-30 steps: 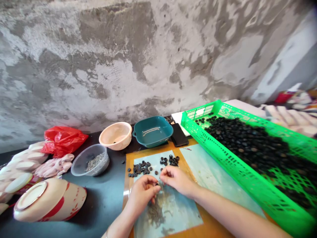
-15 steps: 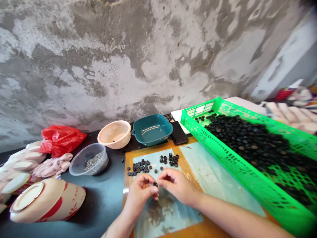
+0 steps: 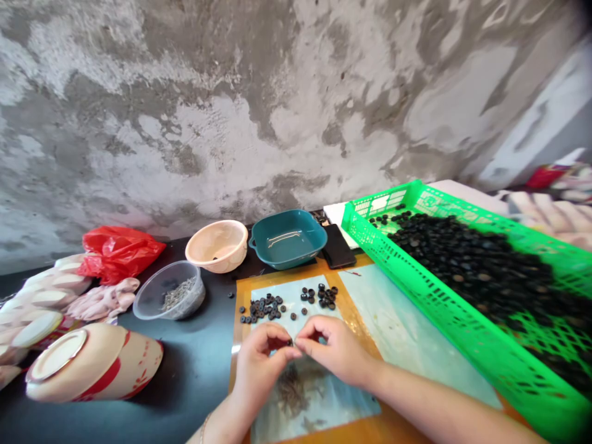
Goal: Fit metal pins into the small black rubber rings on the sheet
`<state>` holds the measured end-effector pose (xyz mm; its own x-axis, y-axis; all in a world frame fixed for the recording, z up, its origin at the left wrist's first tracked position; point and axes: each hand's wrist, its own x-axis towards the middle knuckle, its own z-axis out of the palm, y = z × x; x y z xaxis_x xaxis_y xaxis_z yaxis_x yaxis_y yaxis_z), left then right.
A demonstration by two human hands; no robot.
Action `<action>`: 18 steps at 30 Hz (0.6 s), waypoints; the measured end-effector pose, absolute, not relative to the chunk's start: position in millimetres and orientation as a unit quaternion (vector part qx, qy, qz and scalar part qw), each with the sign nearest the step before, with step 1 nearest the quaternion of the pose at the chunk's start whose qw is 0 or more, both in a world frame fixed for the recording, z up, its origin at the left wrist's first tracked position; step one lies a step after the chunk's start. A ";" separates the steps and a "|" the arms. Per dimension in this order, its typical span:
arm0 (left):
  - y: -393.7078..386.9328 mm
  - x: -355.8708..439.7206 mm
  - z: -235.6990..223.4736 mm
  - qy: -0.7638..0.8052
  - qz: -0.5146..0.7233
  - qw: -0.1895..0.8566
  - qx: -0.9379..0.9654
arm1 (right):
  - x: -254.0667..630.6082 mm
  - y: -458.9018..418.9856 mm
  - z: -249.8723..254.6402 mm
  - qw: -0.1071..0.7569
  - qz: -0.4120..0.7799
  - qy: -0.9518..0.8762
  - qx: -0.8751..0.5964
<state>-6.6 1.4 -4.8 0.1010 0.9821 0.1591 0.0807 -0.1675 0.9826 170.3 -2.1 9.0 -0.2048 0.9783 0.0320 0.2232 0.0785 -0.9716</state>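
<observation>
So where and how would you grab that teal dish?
I'd pinch the teal dish by its near rim, coming from the front: it sits upright and that side looks unobstructed, while the peach bowl crowds its left end and a flat black object its right.

A small dark piece (image 3: 290, 342) is pinched at the left hand's (image 3: 261, 357) thumb and fingertips, mostly covered, its tilt unclear; the right hand's (image 3: 340, 351) fingertips meet it or stop just beside it. Black rings (image 3: 266, 306), small, thick and round with centre holes, lie mostly flat in a loose cluster at the far-left corner of the pale sheet (image 3: 340, 407), a few past its left edge. More black pieces (image 3: 324, 297) gather by its far-right corner, some on their sides. Two single rings (image 3: 293, 316) lie nearer the hands. Thin grey-brown bits (image 3: 292, 391) lie heaped towards the near edge.
</observation>
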 end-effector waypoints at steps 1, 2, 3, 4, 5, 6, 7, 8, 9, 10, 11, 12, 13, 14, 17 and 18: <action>0.9 -6.7 -5.0 0.448 0.493 0.430 0.609 | 170.5 -2.0 8.6 0.390 0.475 -0.616 -0.492; 0.4 -6.7 -5.3 0.441 0.492 0.411 0.628 | 170.7 -1.8 8.1 0.381 0.480 -0.615 -0.495; -0.2 -6.5 -5.6 0.436 0.490 0.402 0.639 | 170.6 -1.5 7.3 0.374 0.485 -0.613 -0.499; -0.8 -6.1 -5.8 0.433 0.487 0.399 0.645 | 170.4 -1.2 6.4 0.369 0.490 -0.610 -0.502; -1.3 -5.6 -5.8 0.434 0.485 0.400 0.645 | 170.2 -0.8 5.6 0.365 0.495 -0.607 -0.504; -1.5 -5.0 -5.5 0.438 0.483 0.405 0.641 | 170.1 -0.3 5.0 0.363 0.498 -0.605 -0.504; -1.5 -4.2 -4.9 0.446 0.480 0.415 0.631 | 170.3 0.5 4.7 0.362 0.500 -0.605 -0.503; -1.2 -3.3 -4.0 0.458 0.476 0.433 0.613 | 171.3 1.6 4.9 0.360 0.500 -0.609 -0.499; -0.5 -2.4 -2.8 0.472 0.468 0.461 0.588 | 173.2 3.2 5.6 0.356 0.498 -0.619 -0.491; 0.4 -1.5 -1.5 0.483 0.457 0.498 0.557 | 176.5 5.4 6.6 0.351 0.492 -0.633 -0.484; 1.6 -0.7 -0.1 0.489 0.445 0.537 0.524 | 181.3 8.5 8.0 0.345 0.480 -0.647 -0.482; 2.9 -0.1 1.1 0.488 0.436 0.576 0.490 | 187.7 12.5 9.4 0.342 0.458 -0.659 -0.488; 4.1 0.3 2.2 0.484 0.432 0.608 0.458 | 195.5 17.4 10.7 0.341 0.426 -0.671 -0.502; 5.3 0.5 3.0 0.477 0.434 0.631 0.431 | 204.4 23.0 11.5 0.339 0.383 -0.681 -0.524; 7.4 -0.3 3.1 0.463 0.438 0.671 0.378 | 232.5 41.3 9.9 0.304 0.230 -0.734 -0.563; 7.7 -0.8 2.4 0.460 0.431 0.683 0.368 | 240.4 46.6 7.8 0.281 0.196 -0.752 -0.563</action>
<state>-0.8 7.7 2.4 0.2040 0.9280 -0.3117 -0.2506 0.3573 0.8997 240.4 46.6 7.8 -0.2085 0.9567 0.2031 0.7364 0.2902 -0.6111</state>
